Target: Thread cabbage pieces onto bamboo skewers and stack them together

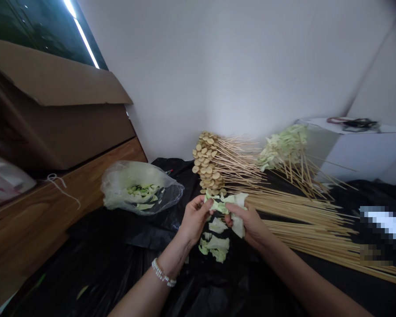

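Note:
My left hand (pixel 195 216), with a beaded bracelet (pixel 163 274) at the wrist, pinches the left edge of a pale green cabbage leaf piece (pixel 219 205). My right hand (pixel 247 218) grips the other side of this piece, with more whitish cabbage (pixel 240 200) bunched in its fingers. Loose cabbage pieces (pixel 216 247) lie just below both hands on black plastic sheeting (pixel 211 290). Whether a skewer is also between my fingers cannot be made out. Beyond my hands is a stack of skewers threaded with round pale slices (pixel 206 160).
A clear plastic bag (pixel 119 187) holding cabbage scraps lies at left. Bare wooden skewers (pixel 303 237) spread to the right. Skewered cabbage (pixel 284 145) leans near a white box (pixel 346 149). A cardboard box (pixel 72 127) stands on a wooden surface (pixel 119 160) at far left.

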### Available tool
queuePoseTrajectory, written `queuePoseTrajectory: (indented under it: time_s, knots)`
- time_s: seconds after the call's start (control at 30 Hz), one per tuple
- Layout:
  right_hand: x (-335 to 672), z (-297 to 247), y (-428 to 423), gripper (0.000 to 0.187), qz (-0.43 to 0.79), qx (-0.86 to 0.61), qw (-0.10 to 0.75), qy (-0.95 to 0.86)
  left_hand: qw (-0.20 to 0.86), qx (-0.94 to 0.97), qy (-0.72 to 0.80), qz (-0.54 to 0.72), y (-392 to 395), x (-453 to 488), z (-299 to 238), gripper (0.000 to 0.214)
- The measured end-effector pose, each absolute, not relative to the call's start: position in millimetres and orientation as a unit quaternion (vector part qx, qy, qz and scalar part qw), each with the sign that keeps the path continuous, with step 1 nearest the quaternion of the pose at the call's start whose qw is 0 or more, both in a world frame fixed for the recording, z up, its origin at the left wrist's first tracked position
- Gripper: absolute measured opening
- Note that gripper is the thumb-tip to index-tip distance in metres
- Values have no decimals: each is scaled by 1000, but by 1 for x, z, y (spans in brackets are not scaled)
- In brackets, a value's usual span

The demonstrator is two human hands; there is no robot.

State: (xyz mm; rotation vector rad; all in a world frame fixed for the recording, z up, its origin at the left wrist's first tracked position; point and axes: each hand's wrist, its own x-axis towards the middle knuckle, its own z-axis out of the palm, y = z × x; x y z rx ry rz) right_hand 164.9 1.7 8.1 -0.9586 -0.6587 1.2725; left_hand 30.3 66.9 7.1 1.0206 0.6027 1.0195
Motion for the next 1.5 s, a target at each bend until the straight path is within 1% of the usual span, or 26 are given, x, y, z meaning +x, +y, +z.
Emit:
queuePoseTrajectory:
  time_s: [0.07,0.17,0.23,0.33,0.4,0.47,0.6,0.7,0.77,0.83,0.93,1.1,1.23,1.37,1.5]
  knots:
    - [165,9,1,31,566,-421,653,-277,696,441,279,493,74,27,6,28]
    - [168,9,2,36,544,-448,664,-249,639,420,303,569,90,17,9,33]
    - [169,7,3,37,515,-486,652,-272,601,456,317,574,97,11,10,30]
    - [170,2,4,35,486,-531,574,-391,553,543,339,533,99,8,10,26]
    - [169,-1,3,40,471,-522,525,-480,538,579,354,500,98,7,7,27]
    - [168,-5,3,46,467,-491,497,-542,535,595,370,472,97,8,5,28]
    - [169,-10,4,48,464,-453,494,-579,509,640,390,424,96,7,6,33]
    - [171,-10,5,55,449,-459,511,-571,482,673,376,416,93,7,11,41]
    - [171,-10,5,59,446,-465,517,-564,474,686,367,413,90,8,13,38]
    - [170,-9,4,60,442,-470,517,-563,482,691,363,399,88,8,12,33]
    - [168,-10,4,60,434,-481,514,-563,533,672,347,380,86,10,10,32]
    - [170,-13,6,62,464,-487,536,-510,594,577,339,446,89,9,10,28]
    - [173,-11,8,60,487,-483,546,-482,648,536,315,439,90,9,10,30]
    - [171,-11,8,46,479,-487,512,-520,688,507,295,427,83,13,8,33]
    - [168,-6,5,30,455,-524,479,-537,716,493,269,414,76,17,8,39]
